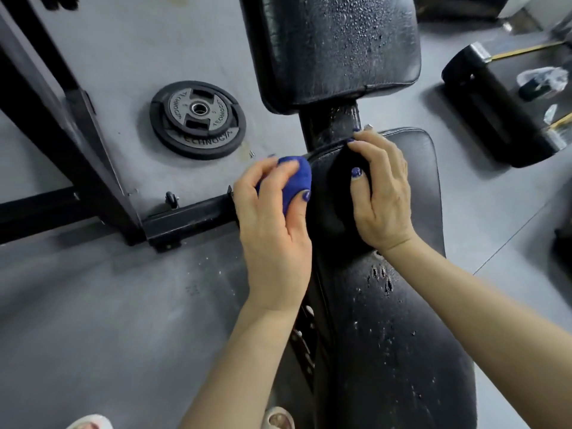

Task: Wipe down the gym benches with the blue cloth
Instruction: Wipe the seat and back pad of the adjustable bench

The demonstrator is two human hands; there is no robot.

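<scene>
A black padded gym bench point(396, 320) runs from the bottom of the head view up the middle, its surface flecked with droplets. A second black pad point(334, 48) of the bench lies beyond a short black post. My left hand point(272, 224) grips the balled-up blue cloth point(294, 181) against the left edge of the near pad. My right hand point(380, 193) rests on the far end of that pad, its fingers curled over the pad's far edge.
Two stacked black weight plates point(198, 119) lie on the grey floor at the left. A black steel frame point(74, 144) crosses the left side. Another black piece of equipment point(495, 97) stands at the right. Feet in light slippers point(278, 419) show at the bottom.
</scene>
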